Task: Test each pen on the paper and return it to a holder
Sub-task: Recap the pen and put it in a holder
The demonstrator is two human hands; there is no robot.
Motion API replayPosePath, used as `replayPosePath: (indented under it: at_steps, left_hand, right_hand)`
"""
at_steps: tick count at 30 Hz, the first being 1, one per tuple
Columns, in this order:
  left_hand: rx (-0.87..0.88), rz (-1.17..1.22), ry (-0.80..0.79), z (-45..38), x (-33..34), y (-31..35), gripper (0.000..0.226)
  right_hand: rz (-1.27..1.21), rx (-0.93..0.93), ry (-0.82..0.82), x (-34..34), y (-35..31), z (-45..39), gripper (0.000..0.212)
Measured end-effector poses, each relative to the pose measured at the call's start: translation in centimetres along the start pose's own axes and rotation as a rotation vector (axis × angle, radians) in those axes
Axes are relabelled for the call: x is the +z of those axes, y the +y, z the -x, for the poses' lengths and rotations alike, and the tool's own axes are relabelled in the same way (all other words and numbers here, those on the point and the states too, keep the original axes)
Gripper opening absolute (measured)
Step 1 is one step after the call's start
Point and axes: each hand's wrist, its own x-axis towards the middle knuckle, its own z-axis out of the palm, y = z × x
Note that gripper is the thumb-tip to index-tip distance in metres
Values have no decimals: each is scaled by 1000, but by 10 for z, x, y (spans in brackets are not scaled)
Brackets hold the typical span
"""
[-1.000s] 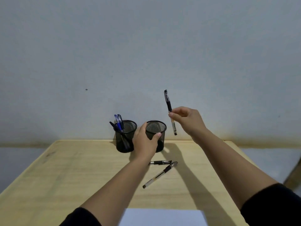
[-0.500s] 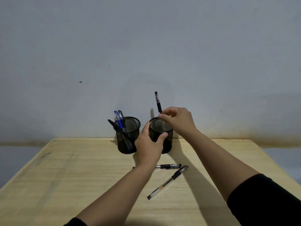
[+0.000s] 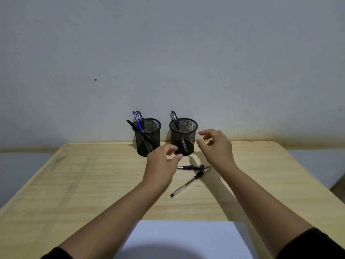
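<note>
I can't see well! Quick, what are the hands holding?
Left hand: open, fingers loosely curled, holding nothing.
Right hand: open, holding nothing.

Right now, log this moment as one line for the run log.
left hand: empty, open | right hand: empty, open | right holder: one black pen | table: two pens lying | paper: near edge

Bare forearms — black sleeves (image 3: pixel 315 243) pushed up near the elbows, no jewellery.
</note>
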Motion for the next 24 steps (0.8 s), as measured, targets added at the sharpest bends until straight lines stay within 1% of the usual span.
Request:
replayPosePath:
  at_steps: [3, 4, 6, 10, 13, 17, 20, 22, 24]
  left_hand:
    - [4, -112, -240, 23, -3, -4, 27]
    - [1, -144, -293, 30, -2, -5, 28]
    - [20, -196, -333, 40, 2, -5, 25]
    - [24, -206, -313, 50, 6, -2, 15]
    - [-40, -90, -248, 58, 7, 1, 9]
    - [-84, 98, -182, 65, 2, 10, 8]
    - [-81, 213, -172, 65, -9, 19, 14]
    - [-79, 294, -96, 62, -23, 27, 16]
    - [-68, 372, 0, 56, -40, 33, 25]
  right_hand:
    - [92, 104, -79, -5, 18, 33, 18]
    - [104, 133, -97, -6, 22, 42, 17]
    - [104, 181, -124, -9, 26, 58, 16]
    - [183, 174, -189, -9, 29, 73, 22]
    - [147, 163, -184, -10, 26, 79, 21]
    - [-78, 147, -70, -12, 14, 82, 20]
    - [-309, 102, -18, -17, -5, 83, 30]
    - [-410, 67, -30, -20, -20, 83, 38]
    - [-492, 50, -96, -22, -35, 85, 42]
